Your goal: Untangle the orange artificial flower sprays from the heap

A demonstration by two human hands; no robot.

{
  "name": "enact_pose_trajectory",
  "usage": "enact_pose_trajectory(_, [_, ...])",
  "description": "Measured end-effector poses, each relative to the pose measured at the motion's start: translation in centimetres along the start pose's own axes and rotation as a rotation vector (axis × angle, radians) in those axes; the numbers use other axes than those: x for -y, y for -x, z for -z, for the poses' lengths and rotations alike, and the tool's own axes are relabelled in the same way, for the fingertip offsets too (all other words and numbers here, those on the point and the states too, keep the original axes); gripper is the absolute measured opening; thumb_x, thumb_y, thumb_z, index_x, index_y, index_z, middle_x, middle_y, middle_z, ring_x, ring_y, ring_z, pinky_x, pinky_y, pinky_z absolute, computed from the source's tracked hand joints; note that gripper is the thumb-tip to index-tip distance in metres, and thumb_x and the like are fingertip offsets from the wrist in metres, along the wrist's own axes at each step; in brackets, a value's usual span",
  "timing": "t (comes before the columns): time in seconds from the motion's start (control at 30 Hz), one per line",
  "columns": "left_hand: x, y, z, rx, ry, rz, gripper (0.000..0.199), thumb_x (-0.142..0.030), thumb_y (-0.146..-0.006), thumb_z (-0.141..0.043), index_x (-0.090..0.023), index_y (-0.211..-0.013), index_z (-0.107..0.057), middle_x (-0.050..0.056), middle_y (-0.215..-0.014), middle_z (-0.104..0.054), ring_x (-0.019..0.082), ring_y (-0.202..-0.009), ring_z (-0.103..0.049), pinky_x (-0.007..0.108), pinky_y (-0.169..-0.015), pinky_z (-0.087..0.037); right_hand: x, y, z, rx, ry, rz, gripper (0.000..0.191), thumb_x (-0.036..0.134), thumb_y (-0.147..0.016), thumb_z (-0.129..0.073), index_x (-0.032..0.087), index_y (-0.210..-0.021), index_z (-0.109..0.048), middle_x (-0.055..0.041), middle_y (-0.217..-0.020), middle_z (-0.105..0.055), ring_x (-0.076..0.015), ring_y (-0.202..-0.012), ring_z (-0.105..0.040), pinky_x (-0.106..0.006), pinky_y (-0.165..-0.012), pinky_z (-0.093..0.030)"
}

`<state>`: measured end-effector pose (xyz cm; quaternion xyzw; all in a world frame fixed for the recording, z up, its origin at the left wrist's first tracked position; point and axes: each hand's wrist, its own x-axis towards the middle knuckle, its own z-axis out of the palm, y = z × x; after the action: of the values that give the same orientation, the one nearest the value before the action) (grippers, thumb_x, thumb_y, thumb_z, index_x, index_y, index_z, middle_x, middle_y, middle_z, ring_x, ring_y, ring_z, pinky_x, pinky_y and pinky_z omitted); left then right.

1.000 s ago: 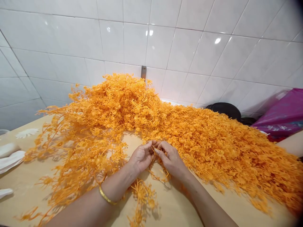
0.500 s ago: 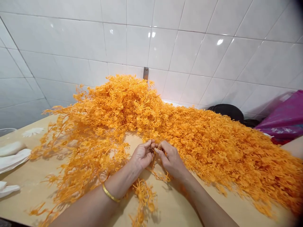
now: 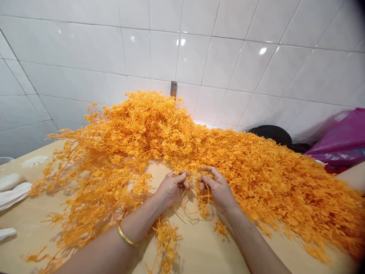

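Working thin orange sprigs between two bare hands over a table [image 3: 199,251]. Nearest: gold bangle [image 3: 125,236] on the left wrist; one loose sprig [image 3: 167,241] lies on the table, nearer than the left hand; a small orange cluster [image 3: 221,229] lies just short of the right wrist.

Hands: left hand [image 3: 171,188], thumb pressed to fingers, pinching a thin orange stem. Right hand [image 3: 221,190] stands just apart from it, thumb and fingers curled in beside a short sprig [image 3: 203,209] that hangs below the fingertips; cannot tell whether they grip it. Fine strands trail below the gap.

Handling note (judgement): the stems look thin and apt to tangle. Best to pinch close to the joint, steady with the left, work with the right fingertips, and keep trailing strands out of the way; a hard tug could snap a stem or drag neighbours along.

Beyond the hands: tall orange heap [image 3: 154,125], its branches spreading left of the left forearm and a dense bank running right. Far left: white pieces [image 3: 14,194]. Far right: black discs [image 3: 270,133], purple bag-like bundle [image 3: 339,133], apparently another person's arm [image 3: 353,176]. Farthest: metal bracket [image 3: 173,88], tiled wall [image 3: 194,57].
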<state>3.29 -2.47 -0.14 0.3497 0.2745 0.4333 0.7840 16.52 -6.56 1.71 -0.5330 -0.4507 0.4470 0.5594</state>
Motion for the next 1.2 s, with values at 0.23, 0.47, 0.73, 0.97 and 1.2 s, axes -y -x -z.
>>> enact_pose_trajectory(0.23, [0.4,0.4,-0.2,0.121,-0.174,-0.040,0.018,-0.029,-0.066,-0.060,-0.012,-0.069,-0.055,0.000,-0.044,-0.051,0.010,-0.045,-0.049,0.021,-0.049,-0.034,-0.2,0.3,-0.4,0.140,0.147,0.103,0.022,0.038,-0.073,-0.052,0.017,-0.071,-0.048,0.0042,-0.052,-0.046,-0.0069,-0.044,-0.038,-0.019,-0.042,-0.029])
enact_pose_trajectory(0.47, [0.2,0.4,-0.3,-0.001,-0.184,-0.046,0.027,-0.035,-0.067,-0.058,-0.013,-0.056,-0.048,-0.010,-0.032,-0.021,0.002,-0.030,-0.017,0.018,-0.036,-0.016,-0.2,0.0,0.3,-0.026,0.390,0.243,0.028,0.040,-0.077,-0.045,0.018,-0.060,-0.045,0.0047,-0.046,-0.043,-0.0078,-0.041,-0.038,-0.020,-0.041,-0.029])
enact_pose_trajectory(0.73, [0.7,0.4,-0.2,-0.069,-0.258,-0.130,0.029,-0.041,-0.065,-0.059,-0.013,-0.062,-0.050,-0.010,-0.033,-0.027,0.003,-0.031,-0.025,0.019,-0.037,-0.021,1.2,-1.3,4.1,-0.432,0.076,0.223,0.021,0.036,-0.069,-0.056,0.019,-0.079,-0.052,0.0043,-0.054,-0.048,-0.0087,-0.046,-0.045,-0.023,-0.048,-0.037])
enact_pose_trajectory(0.97, [0.7,0.4,-0.5,-0.133,-0.251,-0.224,0.031,-0.042,-0.062,-0.062,-0.014,-0.066,-0.050,-0.009,-0.037,-0.032,0.004,-0.034,-0.031,0.020,-0.040,-0.028,0.9,-0.5,1.8,-0.166,0.100,0.151,0.025,0.041,-0.068,-0.057,0.017,-0.073,-0.054,0.0051,-0.050,-0.041,-0.0075,-0.046,-0.039,-0.022,-0.049,-0.033])
enact_pose_trajectory(1.2, [0.8,0.4,-0.7,-0.076,-0.329,-0.274,0.033,-0.041,-0.064,-0.060,-0.016,-0.055,-0.040,-0.009,-0.037,-0.033,0.005,-0.036,-0.032,0.021,-0.042,-0.030,0.4,-0.6,0.8,-0.053,-0.100,-0.011,0.027,0.038,-0.062,-0.064,0.016,-0.073,-0.052,0.0045,-0.063,-0.047,-0.0022,-0.040,-0.034,-0.020,-0.044,-0.030])
